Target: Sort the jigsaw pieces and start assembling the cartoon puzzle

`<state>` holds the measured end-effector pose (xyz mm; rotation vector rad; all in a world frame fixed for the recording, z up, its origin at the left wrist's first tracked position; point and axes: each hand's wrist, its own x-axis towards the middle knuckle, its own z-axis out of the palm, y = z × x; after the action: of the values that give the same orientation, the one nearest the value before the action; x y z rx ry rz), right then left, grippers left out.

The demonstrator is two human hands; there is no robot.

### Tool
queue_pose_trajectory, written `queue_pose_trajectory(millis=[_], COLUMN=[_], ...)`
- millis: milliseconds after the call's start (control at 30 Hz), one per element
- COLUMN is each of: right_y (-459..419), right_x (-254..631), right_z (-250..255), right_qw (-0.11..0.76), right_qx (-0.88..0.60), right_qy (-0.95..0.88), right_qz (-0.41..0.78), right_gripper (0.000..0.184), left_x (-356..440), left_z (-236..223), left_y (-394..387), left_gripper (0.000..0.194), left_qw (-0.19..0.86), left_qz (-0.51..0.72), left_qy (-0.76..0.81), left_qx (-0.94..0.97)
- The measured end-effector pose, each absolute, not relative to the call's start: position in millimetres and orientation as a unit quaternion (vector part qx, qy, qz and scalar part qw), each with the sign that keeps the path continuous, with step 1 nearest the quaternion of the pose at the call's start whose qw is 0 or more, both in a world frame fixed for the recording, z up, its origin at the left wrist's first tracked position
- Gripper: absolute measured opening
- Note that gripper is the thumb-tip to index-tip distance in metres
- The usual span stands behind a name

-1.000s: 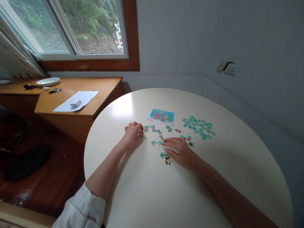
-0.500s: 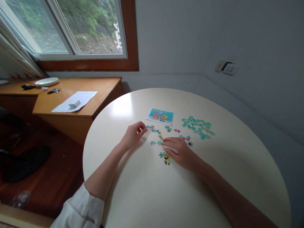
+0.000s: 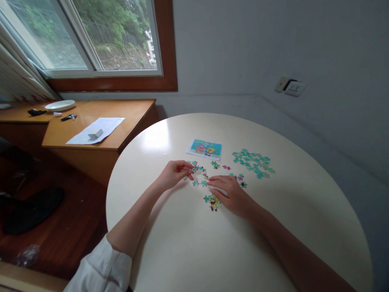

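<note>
My left hand [image 3: 175, 174] is closed in a pinch on a small puzzle piece [image 3: 194, 170], over the left side of the loose pieces. My right hand [image 3: 228, 192] lies low over the table with its fingers stretched apart and nothing gripped. Its fingertips are beside a teal puzzle piece [image 3: 204, 183]. Just below them lies a joined cluster with a yellow cartoon figure [image 3: 213, 201], partly covered by the right thumb. Several coloured pieces lie between and beyond the hands, among them a pink piece [image 3: 226, 167] and a multicoloured piece [image 3: 215, 164].
Behind the pieces, a picture card [image 3: 205, 149] lies flat on the round white table [image 3: 194, 251]. A spread of teal pieces [image 3: 253, 163] is at the right. Off to the left stands a wooden desk [image 3: 133, 117] with a paper sheet [image 3: 106, 125] and a white plate [image 3: 60, 105].
My left hand has shifted a little to the right and toward me, its pinched fingers now over the nearby pieces. My right hand has stayed almost still.
</note>
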<state>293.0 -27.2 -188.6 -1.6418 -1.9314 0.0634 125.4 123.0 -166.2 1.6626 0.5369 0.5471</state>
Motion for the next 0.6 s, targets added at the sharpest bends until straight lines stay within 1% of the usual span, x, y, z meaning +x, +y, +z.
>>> queue_pose_trajectory(millis=[433,600], right_y=[-26.6,-26.8], right_x=[293.8,294.2], right_z=[-190.6,-190.9], right_qw=[0.299,0.296], right_qx=[-0.62,-0.617], right_qy=[-0.726,-0.729], right_qz=[0.014,0.013], right_gripper=[0.022,0.023], left_x=[124.9,124.8], left_z=[-164.5,-162.4], left_y=[118.2,116.9], left_gripper=[0.018,0.009], left_qw=[0.628,0.615], left_qz=[0.204,0.192], left_qy=[0.221,0.212], left_qx=[0.718,0.734])
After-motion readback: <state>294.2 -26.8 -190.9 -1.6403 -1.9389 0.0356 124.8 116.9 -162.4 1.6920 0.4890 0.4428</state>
